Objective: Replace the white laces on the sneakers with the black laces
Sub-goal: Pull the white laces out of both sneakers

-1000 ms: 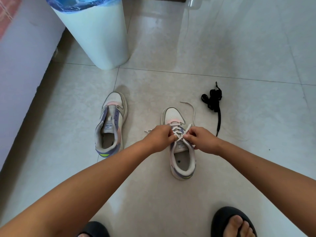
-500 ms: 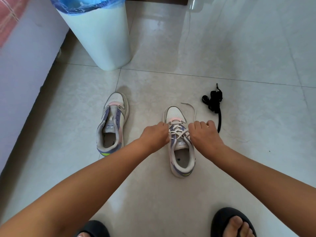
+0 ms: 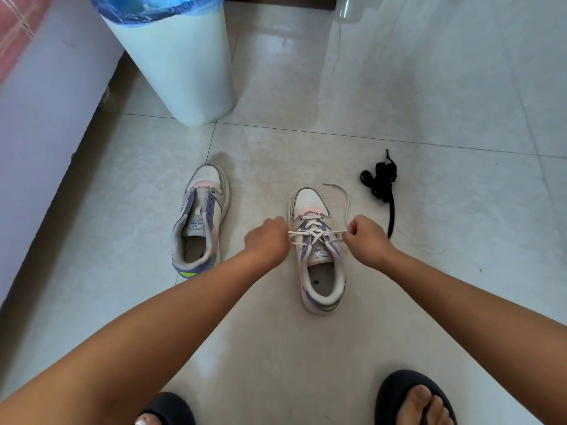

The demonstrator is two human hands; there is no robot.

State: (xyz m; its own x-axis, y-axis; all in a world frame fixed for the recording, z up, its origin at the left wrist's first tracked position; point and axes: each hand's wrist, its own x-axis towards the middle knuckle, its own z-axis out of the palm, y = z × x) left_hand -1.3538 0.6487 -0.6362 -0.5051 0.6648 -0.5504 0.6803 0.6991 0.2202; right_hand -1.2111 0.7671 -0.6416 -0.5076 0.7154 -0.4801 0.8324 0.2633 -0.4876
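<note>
Well to the left of both hands, the unlaced sneaker [image 3: 201, 219] sits bare of any lace, as it did a second ago. The left hand [image 3: 270, 240], curled into a fist, grips the white lace [image 3: 313, 233] at the left edge of the laced sneaker [image 3: 317, 250]. A second ago both hands pinched together over the tongue; since then they have drawn apart, pulling the lace taut across the eyelets between them. That suggests a crossing is being loosened, so removal on this shoe is under way. The right hand [image 3: 366, 240] pinches the lace's other run, its free end trailing beyond the fingers. The black laces [image 3: 382, 182] lie bundled further right, unmoved.
</note>
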